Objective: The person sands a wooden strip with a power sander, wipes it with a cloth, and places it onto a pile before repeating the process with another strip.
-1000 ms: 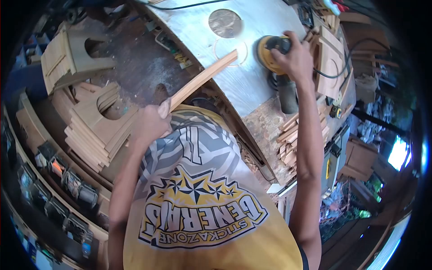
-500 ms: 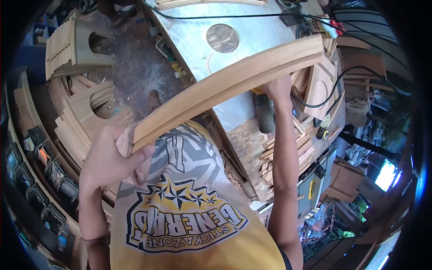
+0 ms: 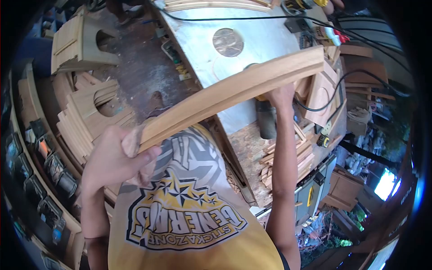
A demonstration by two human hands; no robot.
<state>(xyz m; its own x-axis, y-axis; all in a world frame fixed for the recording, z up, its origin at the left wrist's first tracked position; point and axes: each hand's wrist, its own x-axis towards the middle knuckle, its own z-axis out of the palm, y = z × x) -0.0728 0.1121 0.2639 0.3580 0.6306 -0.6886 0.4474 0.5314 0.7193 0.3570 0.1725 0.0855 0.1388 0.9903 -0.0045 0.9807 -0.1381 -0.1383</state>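
One camera rides on the person's head and looks forward and steeply down through a fisheye lens that bends the edges and blackens the corners. The shirt (image 3: pixel 189 211) fills the bottom, very near. The left hand (image 3: pixel 114 157) and strip (image 3: pixel 234 90) pass close under the lens; the right hand (image 3: pixel 281 96) and tabletop (image 3: pixel 265 40) lie farther off, toward the top.

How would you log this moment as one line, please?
left hand: grips curved wooden strip end | right hand: at sander, grip hidden behind strip | sander: on workbench
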